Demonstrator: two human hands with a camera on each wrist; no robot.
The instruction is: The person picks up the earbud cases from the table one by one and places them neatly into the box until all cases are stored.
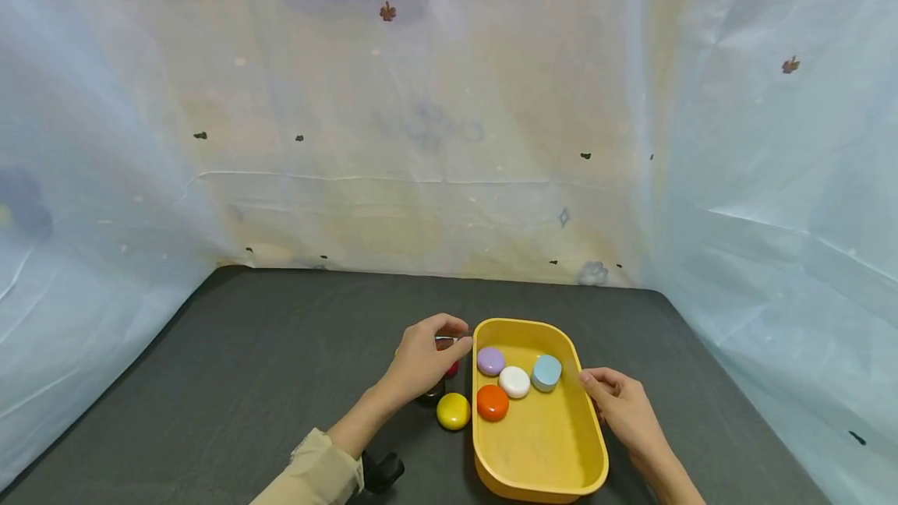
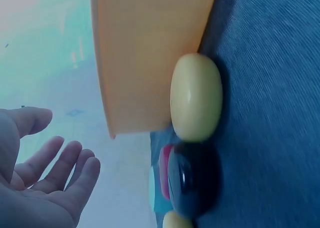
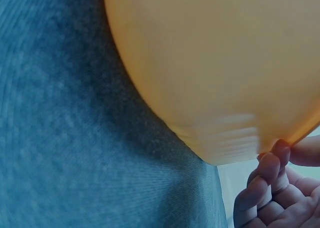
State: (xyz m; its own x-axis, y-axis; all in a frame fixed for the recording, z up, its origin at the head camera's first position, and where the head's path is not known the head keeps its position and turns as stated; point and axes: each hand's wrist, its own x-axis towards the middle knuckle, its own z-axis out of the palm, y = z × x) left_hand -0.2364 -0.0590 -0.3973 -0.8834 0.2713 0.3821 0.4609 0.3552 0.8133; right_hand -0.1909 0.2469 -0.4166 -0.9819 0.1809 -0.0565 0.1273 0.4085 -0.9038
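My right hand (image 1: 623,405) pinches the right rim of a yellow tray (image 1: 547,454) between thumb and fingers. Inside the tray lie smooth rounded pieces: a purple one (image 1: 491,361), a white one (image 1: 514,382), a light blue one (image 1: 546,372) and an orange one (image 1: 493,403). My left hand (image 1: 423,358) hovers at the tray's left side with loosely bent fingers and nothing between them. Under and beside it are a yellow piece (image 1: 453,411), a black piece (image 2: 196,180) and a red piece (image 1: 452,369), partly hidden in the head view.
Another pale yellow piece (image 2: 176,221) shows at the bottom of the left wrist view. A black strap-like object (image 1: 382,472) sits by the left sleeve. The dark cloth-covered table (image 1: 245,380) meets pale patterned sheeting (image 1: 421,217) at the back and sides.
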